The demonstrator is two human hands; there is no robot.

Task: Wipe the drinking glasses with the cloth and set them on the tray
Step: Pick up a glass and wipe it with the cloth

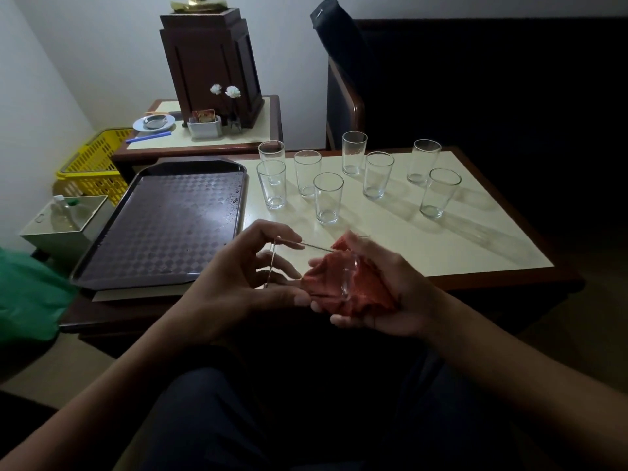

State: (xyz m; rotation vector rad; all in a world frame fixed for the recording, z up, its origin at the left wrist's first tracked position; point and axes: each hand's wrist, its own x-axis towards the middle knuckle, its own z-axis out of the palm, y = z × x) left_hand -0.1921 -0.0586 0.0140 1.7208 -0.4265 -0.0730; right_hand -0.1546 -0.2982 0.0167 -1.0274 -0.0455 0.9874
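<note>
Head cam: we sat at the bench (424, 239) w/ both hands raised just above its near edge. Our left hand (234, 280) gripped a glass (307, 263) lying on its side, rim end to the left, thumb over the top of the rim and fingers (275, 295) curled under it. Our right hand (397, 294) cupped a red cloth (368, 295) bunched round the base end of that glass, its fingers curled beneath the cloth and clasping it. The hands were close together, fingertips nearly touching under the glass.

The dark tray (163, 219) lay flat on the left end of the bench, checked pattern, a few water drops near its right rim, no glasses on it. Eight more glasses stood upright on the pale benchtop to the right of the tray: a cluster of four (307, 175) just beside the tray, a pair (378, 176) in the middle, another pair (440, 195) further right, all apart from each other.

Behind the tray a side table (251, 137) carried a tall dark wooden box (210, 62), white flowers (226, 91), a plate (153, 124) and a blue pen (147, 137). A yellow basket (95, 164) sat to its left. A dark chair (343, 96) stood behind the bench.
</note>
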